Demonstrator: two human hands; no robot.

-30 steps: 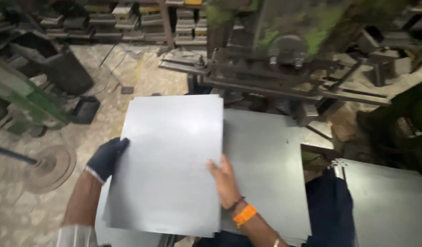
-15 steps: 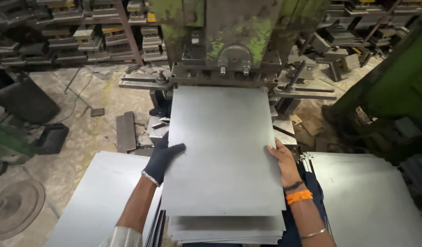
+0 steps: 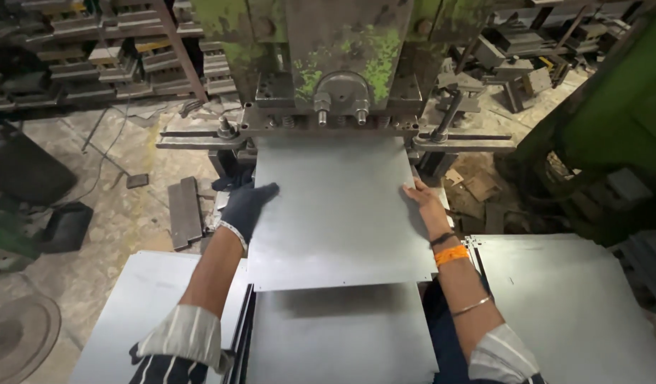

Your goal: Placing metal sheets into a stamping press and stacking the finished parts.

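Grey metal sheet (image 3: 338, 213) between both hands

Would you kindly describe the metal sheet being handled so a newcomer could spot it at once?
Find the big green press. Straight before it lies a grey metal sheet, its far edge at the press, gripped by the gloved left hand and bare right hand. Unlike the neighbouring sheets, it lies raised above the stack.

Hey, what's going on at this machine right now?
A person is holding a flat grey metal sheet by its two side edges, the gloved left hand on one side and the bare right hand on the other. The sheet's far edge reaches under the green-flecked press. Its near edge hangs over a stack of similar sheets, with more sheets lying to the left and right.
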